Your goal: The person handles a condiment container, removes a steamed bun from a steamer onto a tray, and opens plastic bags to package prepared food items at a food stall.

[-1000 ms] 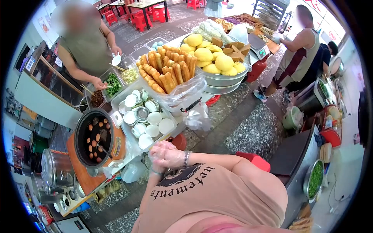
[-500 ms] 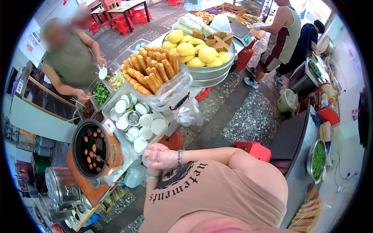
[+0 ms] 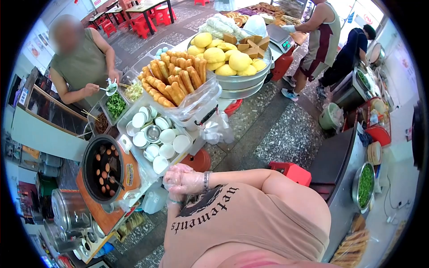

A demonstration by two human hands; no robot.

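Both of my hands are in clear plastic gloves, clasped together in front of my chest, beside the counter's edge. My right hand (image 3: 193, 182), with a beaded bracelet at its wrist, has its fingers closed against the other hand. My left hand (image 3: 175, 189) is closed too and partly hidden beneath it. No object shows between them. Nearest to them is a bin of white dishes (image 3: 166, 151) with a metal bowl (image 3: 152, 133). Beyond it are fried dough sticks (image 3: 177, 83) in a plastic-lined container.
A pot of eggs in dark liquid (image 3: 106, 169) stands at the left. A person (image 3: 85, 58) across the counter holds a spoon and small dish by chopped greens (image 3: 116, 105). Yellow buns (image 3: 214, 54) fill a steamer. Two people stand at the back right, near a green bucket (image 3: 330, 116).
The person across the counter has brought a spoon to the small dish and lifted their head. My hands stay clasped in nearly the same place.
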